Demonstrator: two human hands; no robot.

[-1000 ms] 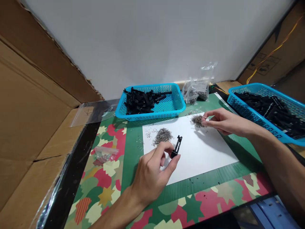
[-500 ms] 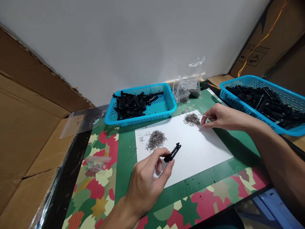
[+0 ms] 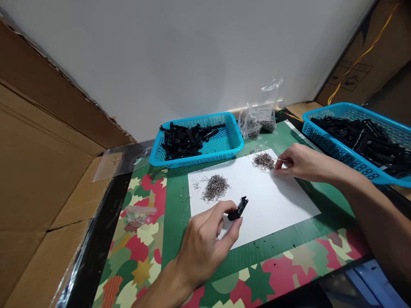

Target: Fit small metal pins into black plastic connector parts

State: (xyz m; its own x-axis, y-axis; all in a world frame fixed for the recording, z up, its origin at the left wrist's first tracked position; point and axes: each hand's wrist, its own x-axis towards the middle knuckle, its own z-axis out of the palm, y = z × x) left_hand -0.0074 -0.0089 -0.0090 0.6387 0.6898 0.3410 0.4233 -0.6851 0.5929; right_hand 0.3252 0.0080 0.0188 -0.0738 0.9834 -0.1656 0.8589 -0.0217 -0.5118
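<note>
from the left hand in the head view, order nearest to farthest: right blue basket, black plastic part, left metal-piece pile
1. Black plastic part, held in the left hand
2. Left metal-piece pile, just beyond the hand
3. Right blue basket, far right

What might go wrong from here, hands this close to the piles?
The left hand pinches the black part near one end, so it might slip or twist.
The right hand is at the edge of the smaller metal pile and could scatter it across the white sheet.
The larger metal pile lies just beyond the left hand; a knuckle might spread it, and stray pieces already lie beside it.
</note>
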